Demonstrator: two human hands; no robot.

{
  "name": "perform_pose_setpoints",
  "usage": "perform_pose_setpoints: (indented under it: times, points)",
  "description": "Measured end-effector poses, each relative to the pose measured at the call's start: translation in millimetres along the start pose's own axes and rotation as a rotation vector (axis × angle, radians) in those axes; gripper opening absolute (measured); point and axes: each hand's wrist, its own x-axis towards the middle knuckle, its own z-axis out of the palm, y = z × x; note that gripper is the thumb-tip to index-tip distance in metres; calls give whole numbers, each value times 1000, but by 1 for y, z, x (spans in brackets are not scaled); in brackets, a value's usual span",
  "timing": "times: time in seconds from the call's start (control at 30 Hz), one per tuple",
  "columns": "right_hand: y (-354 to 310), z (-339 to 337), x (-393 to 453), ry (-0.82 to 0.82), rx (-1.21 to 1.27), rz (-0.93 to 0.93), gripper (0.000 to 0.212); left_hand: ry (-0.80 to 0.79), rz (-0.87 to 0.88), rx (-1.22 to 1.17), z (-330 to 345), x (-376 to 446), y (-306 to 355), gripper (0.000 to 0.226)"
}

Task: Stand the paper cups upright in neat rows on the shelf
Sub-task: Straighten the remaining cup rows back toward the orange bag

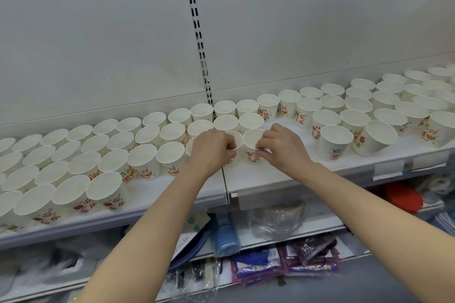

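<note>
Shop aisle, grey back panel [98, 44] with a slotted upright [200, 39] running down to a white shelf [270, 174]. Paper cups [81, 155] fill the shelf: dense rows on the left, a looser block on the right [369, 110], all upright with open mouths up. A bare patch of shelf sits between the two blocks, near the front edge right of centre. Lower shelves hold packaged goods [283, 265], blurry.

Both arms reach in from the near side. Left hand [213, 152] has its fingers curled round a cup [234, 141] at the right end of the left block; the hand covers most of that cup. Right hand [280, 147] pinches the cup just to its right [253, 147], thumb and fingertips on the rim and upper wall. The two held cups stand side by side, nearly touching, long axes vertical, in line with the third row back.

Key relation: the open gap lies to the right of the right hand, so the row extends rightward. The right hand is nearer the gap; likely it sets this cup snug against the left one, then fills right.
</note>
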Motion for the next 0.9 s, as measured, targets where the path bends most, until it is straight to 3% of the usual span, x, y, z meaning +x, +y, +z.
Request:
perform_pose_setpoints:
  times: [0.23, 0.37, 0.73, 0.9]
  points:
    - [-5, -4, -7, 93, -9, 74, 18, 106, 47, -31, 4, -3, -3, 29]
    - [1, -15, -40, 200, -40, 140, 13, 216, 102, -110, 8, -1, 12, 19]
    - [85, -85, -131, 221, -140, 376, 3, 86, 288, -191, 26, 42, 153, 14]
    - [137, -117, -155, 168, -133, 459, 17, 57, 275, -38, 50, 66, 212, 28]
